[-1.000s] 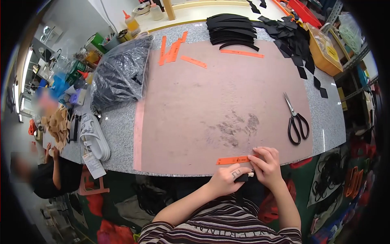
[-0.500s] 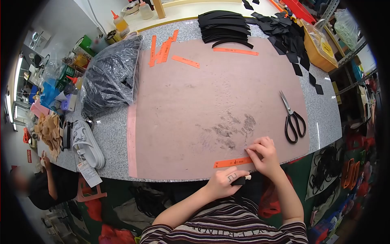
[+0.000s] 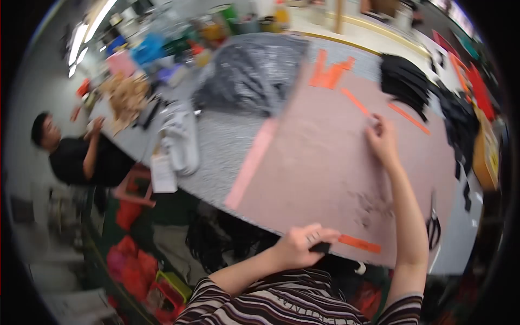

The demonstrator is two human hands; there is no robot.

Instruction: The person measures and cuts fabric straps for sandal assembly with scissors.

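My left hand [image 3: 305, 246] is closed round a small black block-like object [image 3: 320, 247] at the table's near edge. Right beside its fingertips lies a flat orange strip [image 3: 360, 244] with dark markings. My right hand [image 3: 383, 142] reaches out over the mat, fingers curled in a pinch. Its fingertips are at the near end of another orange strip [image 3: 355, 101], and blur hides what is between them. Beyond them lie a long orange strip [image 3: 409, 118] and a stack of curved black pieces [image 3: 403, 81]. More orange strips [image 3: 330, 73] lie at the mat's far left.
A brownish-pink mat [image 3: 303, 179] covers much of the speckled table. Black-handled scissors [image 3: 434, 227] lie right of my forearm. A plastic bag of dark material [image 3: 249, 73], a grey-white shoe [image 3: 181, 138] and a yellow bin [image 3: 486, 149] stand around. A person [image 3: 76, 157] is at the left.
The view has swung left and blurred. My right hand has left the near orange strip and moved far forward over the mat. The left hand still holds the black object.
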